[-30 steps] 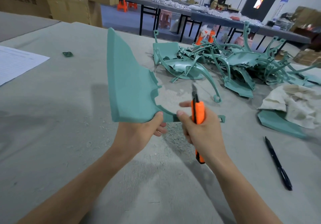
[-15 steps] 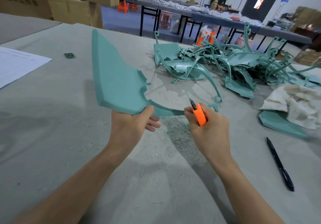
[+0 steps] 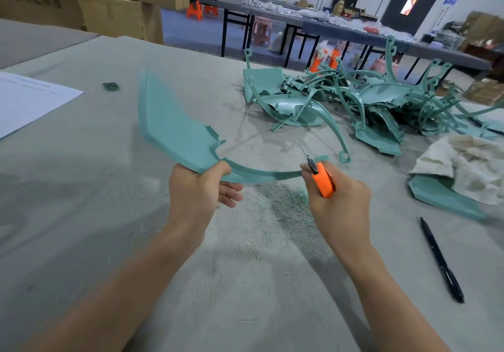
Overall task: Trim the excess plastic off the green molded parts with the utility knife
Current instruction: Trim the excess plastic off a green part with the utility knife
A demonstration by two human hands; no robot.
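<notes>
At your far left lies one sheet of paper [image 3: 27, 100], one small green scrap [image 3: 111, 86] to its right. Your left hand [image 3: 196, 190] grips one green molded part [image 3: 174, 130] by its near corner, lifted off the table [image 3: 81, 215]. One patch of shavings [image 3: 286, 209] lies beneath. Your right hand [image 3: 341, 204] is closed around one orange utility knife [image 3: 321, 179], blade at the part's thin curved arm. Far right sits one pile of green parts [image 3: 368, 106], too tangled to count, then one cloth [image 3: 469, 166] and one black pen [image 3: 441, 259].

We hold up a flat green part [image 3: 174, 130] with a long, thin, bent arm. Our orange knife [image 3: 323, 183] points its blade up beside that arm. More green parts [image 3: 368, 106] lie piled behind.
</notes>
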